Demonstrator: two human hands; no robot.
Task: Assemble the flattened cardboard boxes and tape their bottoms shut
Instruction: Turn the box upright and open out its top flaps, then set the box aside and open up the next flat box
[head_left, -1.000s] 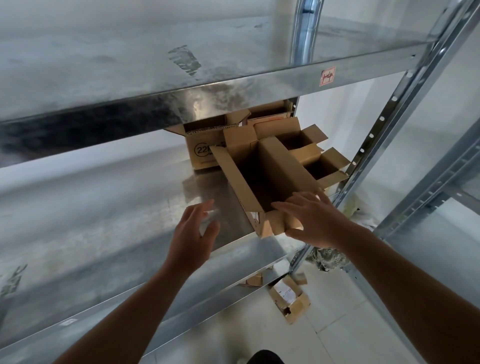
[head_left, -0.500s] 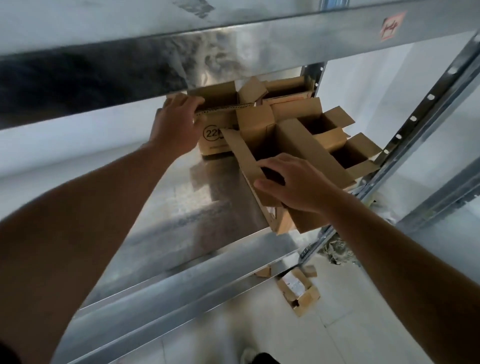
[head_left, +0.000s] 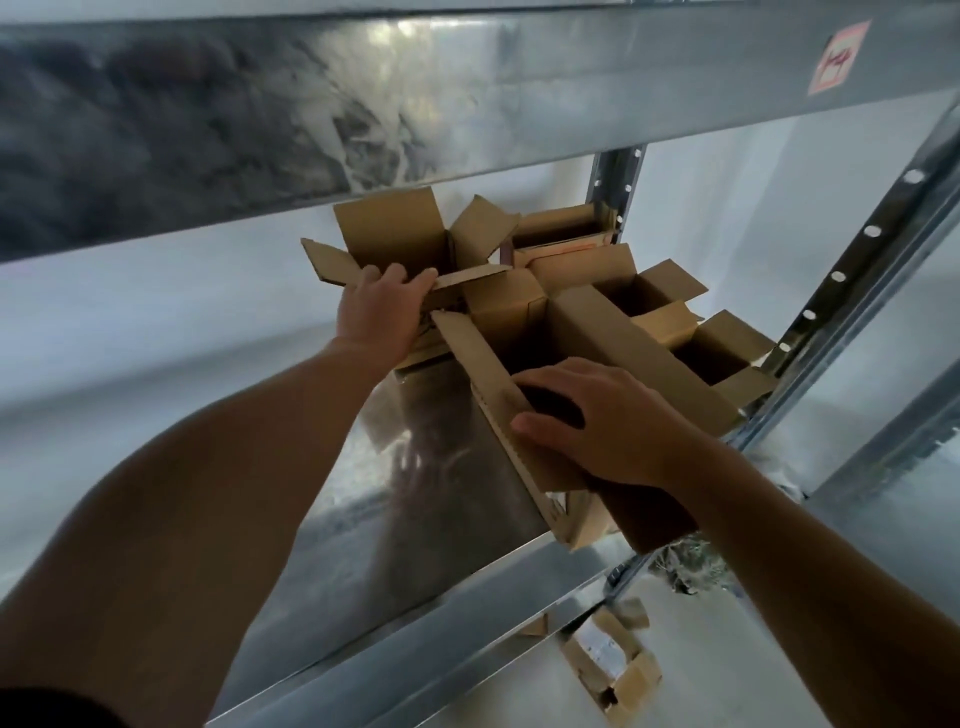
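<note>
I see plain brown boxes (head_left: 623, 338) at my fingers (head_left: 545, 427), a mottled silver-grey shelf (head_left: 441, 493) beneath them, and a pink, red-marked sticker (head_left: 837, 57) above.

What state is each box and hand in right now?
Front box, open, flaps up.
Back box, open, flaps up.
Right box, open, upright.
Floor box, open, lying on floor.
Left hand, grips back box's flap.
Right hand, grips front box's wall.

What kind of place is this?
Most likely a storeroom or small warehouse: bare galvanised metal shelving with hole-punched uprights, a cluster of open cardboard boxes on the shelf, and another box lying on the pale floor below.
</note>
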